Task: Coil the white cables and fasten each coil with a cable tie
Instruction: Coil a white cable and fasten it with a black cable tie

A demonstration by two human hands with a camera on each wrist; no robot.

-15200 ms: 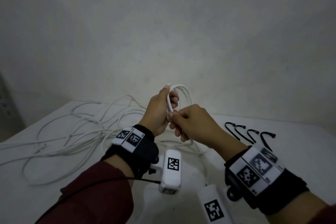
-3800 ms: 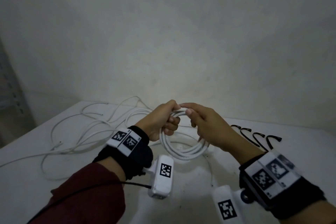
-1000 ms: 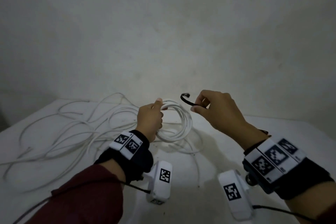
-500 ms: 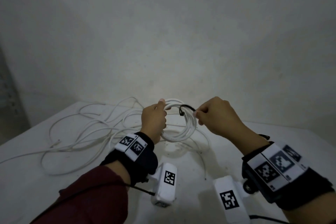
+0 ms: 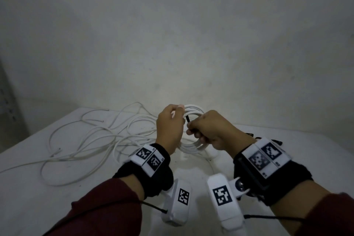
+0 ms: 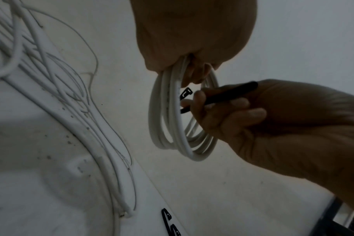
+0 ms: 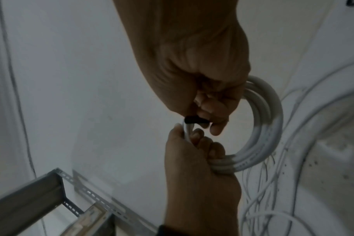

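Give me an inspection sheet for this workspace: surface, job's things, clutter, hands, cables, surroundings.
Surface: white table, some dark specks.
Job's things: white coil held off the table; black cable tie at the coil, not closed.
Clutter: nothing seen.
Hands: left hand grips the coil; right hand pinches the tie.
Cables: loose white cables tangled at left; spare ties on the table.
Surroundings: plain wall; metal shelf frame.

At the centre of the frame the left hand grips a coil of white cable lifted above the white table. Just right of it, the right hand pinches a black cable tie against the coil. Loose white cables sprawl at left. More black ties peek out behind the right wrist.
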